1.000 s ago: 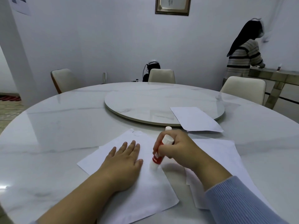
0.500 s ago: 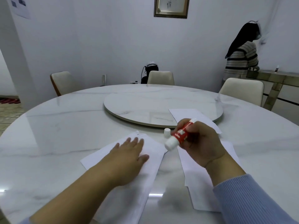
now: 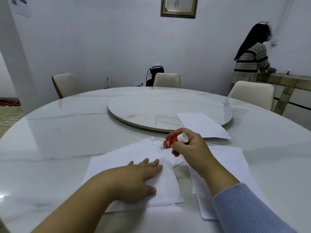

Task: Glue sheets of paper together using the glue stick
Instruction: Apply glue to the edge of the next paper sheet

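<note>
My right hand (image 3: 188,148) grips a red and white glue stick (image 3: 174,141), tilted with its lower end touching the far corner of a white sheet of paper (image 3: 127,158). My left hand (image 3: 134,177) lies flat on that sheet, fingers straight, pressing it to the table. More white sheets (image 3: 232,162) lie under my right forearm. A third sheet (image 3: 202,125) rests partly on the turntable. The glue stick's cap is not visible.
The round marble table (image 3: 67,132) has a raised turntable (image 3: 151,108) at its centre. Three cream chairs (image 3: 167,79) stand around the far side. A person in a striped sweater (image 3: 250,63) stands at a sideboard at the right.
My right hand lifted the glue stick off the sheet, swung it right, then brought it down to the sheet's far corner. The sheet under my left hand shifted and turned.
</note>
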